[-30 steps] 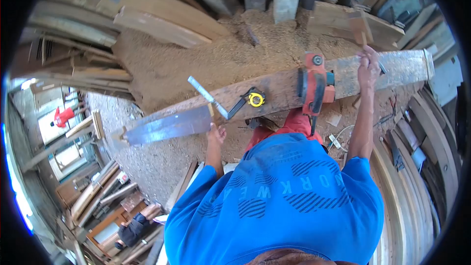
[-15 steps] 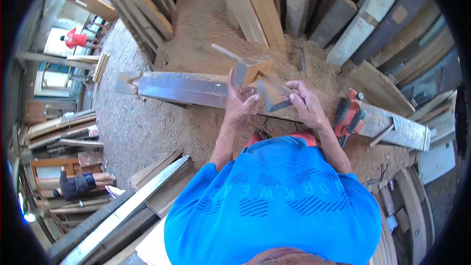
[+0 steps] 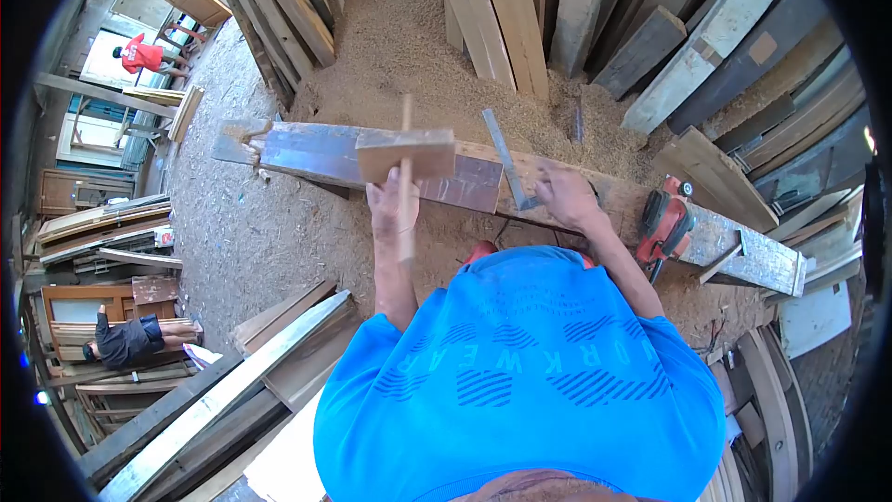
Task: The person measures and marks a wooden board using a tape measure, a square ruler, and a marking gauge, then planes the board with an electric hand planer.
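My left hand (image 3: 391, 207) is closed around the thin stick of a wooden marking gauge (image 3: 390, 157), whose flat block sits above the beam. The stick passes through the block and stands nearly upright in view. My right hand (image 3: 569, 197) is slightly blurred, its fingers loosely apart over the beam. Just left of those fingers, a metal try square (image 3: 505, 160) lies across the wooden beam (image 3: 469, 188), its blade reaching past the far edge. Whether the fingertips touch the square is hard to see.
A red power tool (image 3: 663, 223) sits on the beam to the right. Upright planks (image 3: 506, 19) line the far side, and sawdust (image 3: 390, 46) covers the ground. Timber (image 3: 223, 400) lies at lower left. Two people, one in a red shirt (image 3: 141, 55), are far to the left.
The marking gauge has moved left and turned in my left hand, away from the right. The square has gone down onto the beam, and my right hand has drawn off it slightly.
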`<action>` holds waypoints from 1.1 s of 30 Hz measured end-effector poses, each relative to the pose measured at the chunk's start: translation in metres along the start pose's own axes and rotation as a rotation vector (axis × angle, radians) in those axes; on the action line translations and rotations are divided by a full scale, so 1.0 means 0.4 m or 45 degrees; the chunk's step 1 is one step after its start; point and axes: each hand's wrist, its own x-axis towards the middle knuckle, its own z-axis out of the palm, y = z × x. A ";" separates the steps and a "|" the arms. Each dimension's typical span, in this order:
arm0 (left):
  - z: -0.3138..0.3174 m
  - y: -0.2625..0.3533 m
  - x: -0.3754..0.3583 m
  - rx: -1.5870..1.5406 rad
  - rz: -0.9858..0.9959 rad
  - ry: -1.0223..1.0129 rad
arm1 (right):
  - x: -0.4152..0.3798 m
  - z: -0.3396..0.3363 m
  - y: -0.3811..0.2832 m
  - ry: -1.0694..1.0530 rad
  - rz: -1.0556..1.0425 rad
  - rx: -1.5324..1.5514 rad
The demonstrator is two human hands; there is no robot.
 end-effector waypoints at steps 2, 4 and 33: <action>0.010 0.017 -0.012 -0.268 -0.047 -0.019 | 0.019 0.057 0.050 -0.072 -0.020 -0.250; 0.066 0.052 -0.045 -0.649 -0.139 -0.061 | 0.030 0.119 0.082 -0.099 -0.021 -0.435; 0.073 0.076 -0.108 -0.649 -0.384 -0.141 | 0.083 0.047 0.038 0.080 0.501 1.897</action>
